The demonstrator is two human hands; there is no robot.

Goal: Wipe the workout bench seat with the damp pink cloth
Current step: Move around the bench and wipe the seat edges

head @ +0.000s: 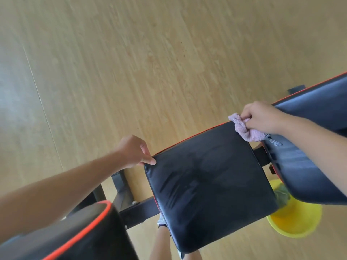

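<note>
Right hand (262, 117), centre right of frame, fingers curled, grips bunched pink cloth (244, 130); cloth touches upper right corner of black bench seat (206, 184), beside gap to backrest (309, 166). Left hand (133, 151), centre of frame, pinches seat's upper left corner, thumb on top. Seat surface streaked. Yellow basin (294, 220) on wooden floor (131, 72), lower right, partly under backrest.

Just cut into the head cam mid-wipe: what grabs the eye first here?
The black bench seat fills the middle, streaked with wipe marks. The right hand grips the pink cloth at its far right corner; the left hand holds the far left one. A yellow basin sits on the floor at lower right.
</note>
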